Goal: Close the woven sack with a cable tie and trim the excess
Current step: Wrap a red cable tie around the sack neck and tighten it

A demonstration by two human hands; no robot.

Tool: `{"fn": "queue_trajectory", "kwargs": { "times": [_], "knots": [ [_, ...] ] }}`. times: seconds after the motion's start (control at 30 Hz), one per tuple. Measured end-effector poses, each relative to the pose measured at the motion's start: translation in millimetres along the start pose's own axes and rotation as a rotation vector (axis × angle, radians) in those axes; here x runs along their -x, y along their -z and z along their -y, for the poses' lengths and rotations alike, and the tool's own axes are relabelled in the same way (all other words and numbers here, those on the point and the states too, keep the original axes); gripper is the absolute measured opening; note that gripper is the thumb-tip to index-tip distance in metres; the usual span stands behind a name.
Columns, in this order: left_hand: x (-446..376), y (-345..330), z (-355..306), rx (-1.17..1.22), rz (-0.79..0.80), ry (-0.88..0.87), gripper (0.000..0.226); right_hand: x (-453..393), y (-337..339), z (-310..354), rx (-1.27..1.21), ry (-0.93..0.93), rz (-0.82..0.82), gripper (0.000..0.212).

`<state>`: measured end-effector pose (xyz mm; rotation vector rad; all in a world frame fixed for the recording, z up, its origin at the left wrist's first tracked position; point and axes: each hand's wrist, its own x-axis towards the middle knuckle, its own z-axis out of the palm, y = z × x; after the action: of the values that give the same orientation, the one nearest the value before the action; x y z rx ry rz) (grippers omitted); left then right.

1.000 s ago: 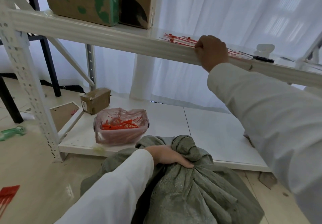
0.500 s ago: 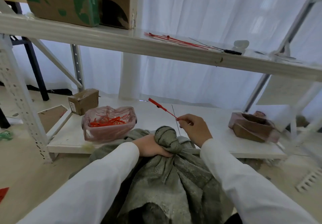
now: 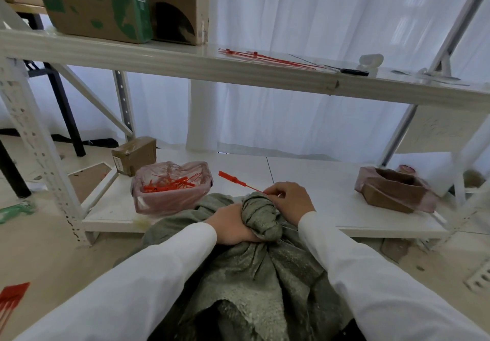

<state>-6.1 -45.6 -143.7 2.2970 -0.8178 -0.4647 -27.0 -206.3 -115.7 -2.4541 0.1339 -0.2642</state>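
Right hand, at upper shelf a second ago, now down at sack neck, grip pinching red cable tie; tie head sticks out up-left over lower shelf. Left hand still clamps gathered neck of grey-green woven sack, sack on floor against shelf edge. Tie fetched, not yet wrapped. Scissors remain on upper shelf for trimming later.

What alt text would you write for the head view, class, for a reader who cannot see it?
A person's left hand grips the bunched neck of a grey-green woven sack while the right hand pinches a red cable tie beside it, before a white shelf.
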Motion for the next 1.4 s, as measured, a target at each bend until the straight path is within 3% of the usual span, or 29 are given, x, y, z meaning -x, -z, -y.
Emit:
{"fn": "queue_trajectory", "kwargs": {
  "times": [0.27,0.47,0.63,0.97,1.13,1.27,1.4],
  "knots": [
    [-4.2,-1.1,2.6,-0.048,-0.021,-0.016,0.079,-2.8,-1.5,-1.0,0.061,0.006,0.046,0.014],
    [2.8,-8.8,0.8,-0.210,-0.188,-0.184,0.073,1.1,1.9,-1.4,0.045,-0.028,0.123,0.011],
    [7.6,-7.2,-4.1,-0.336,-0.271,-0.169,0.091,3.6,3.7,0.5,0.070,-0.020,0.196,0.019],
    [5.0,-6.4,-3.9,-0.132,-0.221,-0.129,0.061,12.1,12.7,1.4,0.243,-0.054,0.348,0.027],
    [-0.1,-8.0,-4.8,0.000,-0.208,-0.083,0.050,19.9,29.0,3.2,0.381,-0.077,0.236,0.022],
    [-4.5,-8.3,-5.1,0.154,-0.184,-0.042,0.054,28.6,22.9,8.4,0.517,-0.039,0.286,0.017],
    [-5.1,-2.2,-8.5,0.282,-0.101,-0.013,0.027,35.2,10.5,10.8,0.549,0.020,0.268,0.024]
  ]
}}
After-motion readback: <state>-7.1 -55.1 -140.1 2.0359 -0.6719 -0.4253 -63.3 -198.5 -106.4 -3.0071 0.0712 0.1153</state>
